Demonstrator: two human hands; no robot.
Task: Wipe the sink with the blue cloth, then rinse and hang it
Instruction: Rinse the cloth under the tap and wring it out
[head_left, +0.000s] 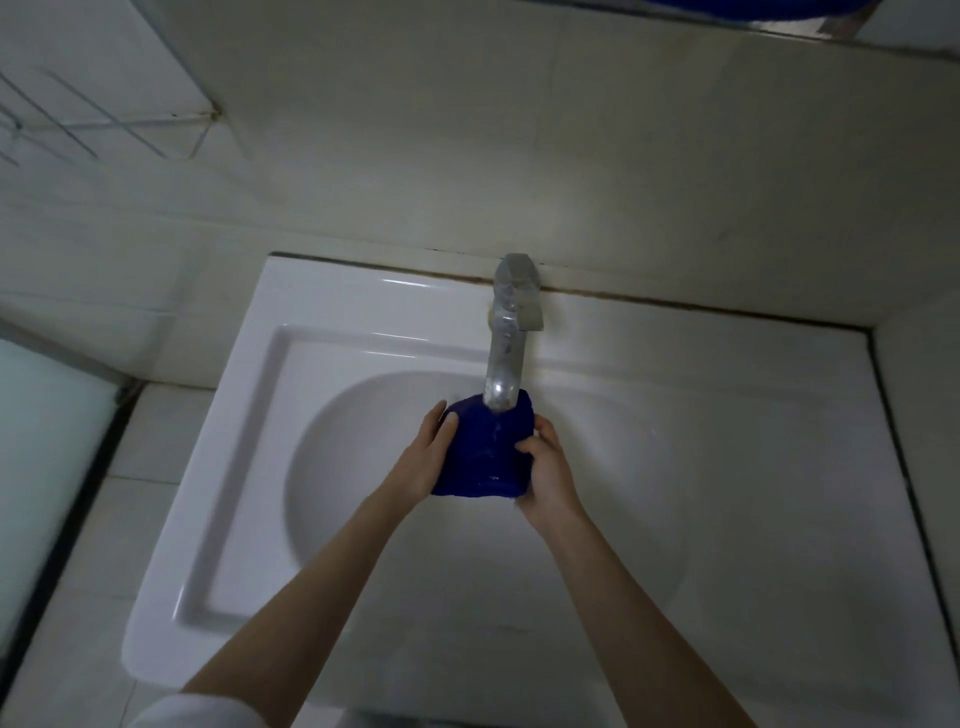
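Note:
The blue cloth (485, 452) is bunched between both hands over the bowl of the white sink (249, 426). It sits right under the spout of the chrome tap (506, 353), and a thin stream of water runs onto it. My left hand (428, 457) presses the cloth's left side with fingers stretched along it. My right hand (548, 467) grips its right side, fingers curled into the fabric. The cloth's underside is hidden.
A wire rack (98, 124) is fixed to the tiled wall at the upper left. A tiled ledge (914, 415) borders the sink on the right. Something blue (748, 8) shows at the top edge. A frosted panel (41, 441) stands at the left.

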